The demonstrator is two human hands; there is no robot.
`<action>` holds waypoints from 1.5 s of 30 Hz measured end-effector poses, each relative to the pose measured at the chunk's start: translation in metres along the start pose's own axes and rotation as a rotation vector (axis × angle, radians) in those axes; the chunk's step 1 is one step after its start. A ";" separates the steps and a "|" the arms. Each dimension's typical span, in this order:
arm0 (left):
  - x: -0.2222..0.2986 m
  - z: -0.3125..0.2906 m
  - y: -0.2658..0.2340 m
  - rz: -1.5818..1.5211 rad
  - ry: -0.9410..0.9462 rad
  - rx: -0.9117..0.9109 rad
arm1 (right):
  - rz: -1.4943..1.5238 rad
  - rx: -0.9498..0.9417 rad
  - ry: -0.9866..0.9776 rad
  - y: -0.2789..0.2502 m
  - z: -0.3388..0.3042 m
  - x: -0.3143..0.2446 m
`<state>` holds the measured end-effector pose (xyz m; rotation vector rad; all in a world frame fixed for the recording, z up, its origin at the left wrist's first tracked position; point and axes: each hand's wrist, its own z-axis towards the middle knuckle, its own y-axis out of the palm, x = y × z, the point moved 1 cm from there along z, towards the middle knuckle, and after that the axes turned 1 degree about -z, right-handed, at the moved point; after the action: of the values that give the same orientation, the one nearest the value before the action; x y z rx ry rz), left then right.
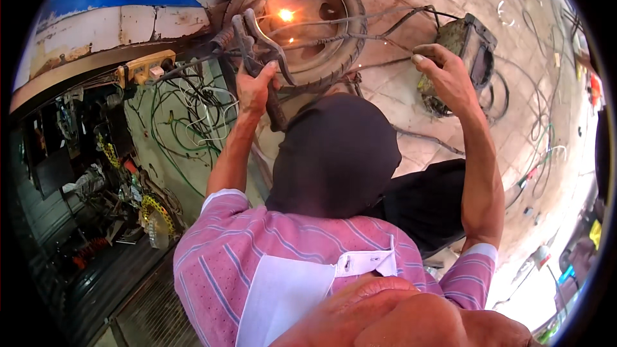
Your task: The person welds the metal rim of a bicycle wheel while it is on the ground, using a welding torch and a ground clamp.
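Note:
My left hand (255, 92) is wrapped round a welding electrode holder (249, 42), a dark metal clamp with its jaws pointing up and a lever along one side. Its lower handle sticks out below my fist. Just right of the jaws, a bright orange glow with flying sparks burns over a spoked wheel (315, 58) with a tyre, lying flat on the floor. My right hand (443, 77) is raised in front of a worn, box-shaped machine (472, 38). Its fingers are loosely curled, with thumb and forefinger slightly apart and nothing plainly held. A dark cable (385, 62) runs toward its fingertips.
A power strip (146, 69) rests at the left, above tangled green and white wires (193, 122). Dark shelving (83, 173) holds chains and metal parts. My black-clad knee (334, 154) rises close to the wheel. More cables (540, 90) cross the floor at right.

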<state>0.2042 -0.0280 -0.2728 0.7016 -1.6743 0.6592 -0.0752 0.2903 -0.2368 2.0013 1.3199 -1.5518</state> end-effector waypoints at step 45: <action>-0.011 0.007 0.003 0.148 -0.073 0.027 | 0.007 0.020 0.018 0.002 -0.002 -0.003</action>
<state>0.1989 -0.0299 -0.2855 0.6316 -1.7997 0.7693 -0.0718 0.2894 -0.2342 2.0345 1.3073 -1.5538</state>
